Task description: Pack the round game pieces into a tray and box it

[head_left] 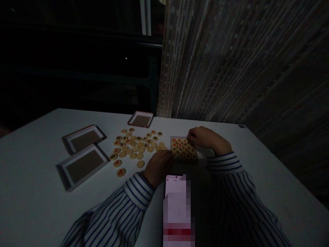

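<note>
A small open box [197, 158] holds rows of round xiangqi pieces [180, 149], with red characters in the far rows and black ones nearer. My left hand [158, 167] is at the near left corner of this box, fingers closed together against its edge. Over the far right corner is my right hand [209, 139], its fingers curled in a pinch; whatever is between the fingertips is hidden. Left of the box, loose xiangqi pieces [133, 155] are scattered on the white table [38, 164], some face up and some blank side up.
Two shallow open trays [84, 166] lie at the left, one partly overlapping the other. Another shallow tray [141, 120] lies near the far edge. A lit phone [177, 206] is close in front of me. Behind the table hangs a strand curtain [205, 61]. The room is dark.
</note>
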Tool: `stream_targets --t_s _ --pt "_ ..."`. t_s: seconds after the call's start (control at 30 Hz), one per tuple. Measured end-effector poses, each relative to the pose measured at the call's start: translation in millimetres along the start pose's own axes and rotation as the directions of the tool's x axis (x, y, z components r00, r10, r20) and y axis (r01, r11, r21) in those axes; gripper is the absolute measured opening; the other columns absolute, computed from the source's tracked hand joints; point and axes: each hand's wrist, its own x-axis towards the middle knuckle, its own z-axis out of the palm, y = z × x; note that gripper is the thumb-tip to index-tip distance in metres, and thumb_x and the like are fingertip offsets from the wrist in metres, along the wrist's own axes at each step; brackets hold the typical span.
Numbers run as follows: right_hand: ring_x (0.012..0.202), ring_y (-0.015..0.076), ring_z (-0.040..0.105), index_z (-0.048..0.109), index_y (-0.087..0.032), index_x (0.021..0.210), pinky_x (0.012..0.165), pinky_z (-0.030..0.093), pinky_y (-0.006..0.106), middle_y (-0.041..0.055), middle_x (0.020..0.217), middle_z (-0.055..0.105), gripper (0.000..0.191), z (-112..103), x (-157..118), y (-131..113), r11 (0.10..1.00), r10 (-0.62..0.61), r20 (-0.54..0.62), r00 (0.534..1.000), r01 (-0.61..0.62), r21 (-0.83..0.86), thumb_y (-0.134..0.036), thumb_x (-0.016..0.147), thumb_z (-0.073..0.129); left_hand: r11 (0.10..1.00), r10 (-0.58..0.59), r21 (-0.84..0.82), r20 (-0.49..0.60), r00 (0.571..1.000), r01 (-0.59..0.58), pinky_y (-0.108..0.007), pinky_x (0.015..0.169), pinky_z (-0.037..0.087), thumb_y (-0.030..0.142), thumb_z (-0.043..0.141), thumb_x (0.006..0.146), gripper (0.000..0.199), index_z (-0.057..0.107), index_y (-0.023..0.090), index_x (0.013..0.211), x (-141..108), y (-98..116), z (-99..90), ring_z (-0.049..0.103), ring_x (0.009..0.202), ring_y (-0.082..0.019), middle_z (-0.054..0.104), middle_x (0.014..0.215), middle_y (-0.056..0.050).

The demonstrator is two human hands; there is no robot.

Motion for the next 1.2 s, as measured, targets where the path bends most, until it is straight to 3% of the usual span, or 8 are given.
stream_targets --t_s 0.2,0.57,0.9,1.2 --pt "0.075 0.0181 0.060 0.066 -0.016 0.088 0.063 0.038 0.026 0.0113 0.087 0.067 0.031 -2 -2 -4 1.000 -0.025 -0.036 0.999 0.025 -0.013 -0.029 0.084 0.038 1.000 0.008 -0.025 0.012 1.000 -0.008 -0.035 0.081 0.050 0.018 0.051 0.083 0.015 0.062 0.014 0.091 1 2 -4.1 0.060 0.091 -0.019 0.066 0.098 -0.009" --pt "0.074 0.0185 0.059 0.065 -0.015 0.091 0.061 0.036 0.027 0.0115 0.088 0.067 0.035 -5 -3 -10 0.999 -0.015 -0.038 0.999 0.013 -0.045 -0.033 0.086 0.035 0.998 -0.068 0.015 0.148 0.987 0.067 -0.032 0.080 0.046 0.017 0.049 0.084 0.014 0.062 0.015 0.089 5 10 -13.2 0.059 0.088 -0.018 0.066 0.091 -0.006" --pt "0.077 0.0184 0.059 0.064 -0.015 0.095 0.064 0.037 0.026 0.0122 0.090 0.066 0.037 -6 -3 -12 0.999 -0.005 -0.009 1.000 0.005 -0.039 -0.035 0.087 0.035 0.993 -0.110 0.056 0.168 0.980 0.102 -0.030 0.076 0.044 0.020 0.051 0.083 0.012 0.062 0.016 0.085 5 10 -11.3 0.058 0.084 -0.017 0.065 0.084 -0.006" --pt "0.076 0.0186 0.059 0.064 -0.015 0.091 0.063 0.036 0.027 0.0112 0.087 0.066 0.033 -7 -4 -15 0.999 -0.025 -0.026 0.999 0.023 -0.042 -0.033 0.086 0.036 0.992 -0.105 0.077 0.110 0.988 0.097 -0.031 0.072 0.044 0.021 0.047 0.085 0.014 0.060 0.015 0.083 3 8 -8.2 0.058 0.080 -0.017 0.064 0.081 -0.006"
